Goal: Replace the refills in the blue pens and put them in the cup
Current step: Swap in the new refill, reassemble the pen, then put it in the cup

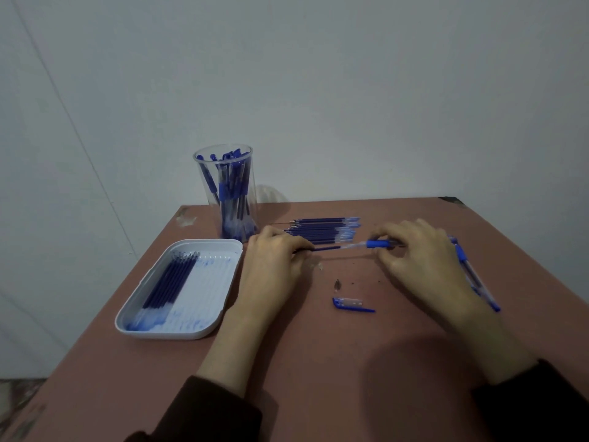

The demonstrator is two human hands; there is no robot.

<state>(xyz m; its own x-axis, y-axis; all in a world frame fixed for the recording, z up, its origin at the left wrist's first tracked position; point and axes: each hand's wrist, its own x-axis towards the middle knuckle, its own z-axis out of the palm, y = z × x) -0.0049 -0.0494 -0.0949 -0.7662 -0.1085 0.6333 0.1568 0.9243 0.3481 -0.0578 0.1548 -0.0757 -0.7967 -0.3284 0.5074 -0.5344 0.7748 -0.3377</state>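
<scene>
My right hand [417, 260] grips a clear pen barrel with a blue grip [371, 244], held level above the table. My left hand [274, 260] pinches the tip end of a dark blue refill [325, 248] that sticks partly out of that barrel. Behind my hands lies a row of several refills [322, 229]. The clear cup [227, 193] at the back left holds several blue pens. A blue pen cap [350, 306] and a small metal tip [337, 284] lie on the table in front of my hands.
A white tray [204, 314] with several refills and blue ink smears sits at the left. Blue pens [471, 272] lie under my right wrist at the right. The brown table [318, 362] ends near the wall behind.
</scene>
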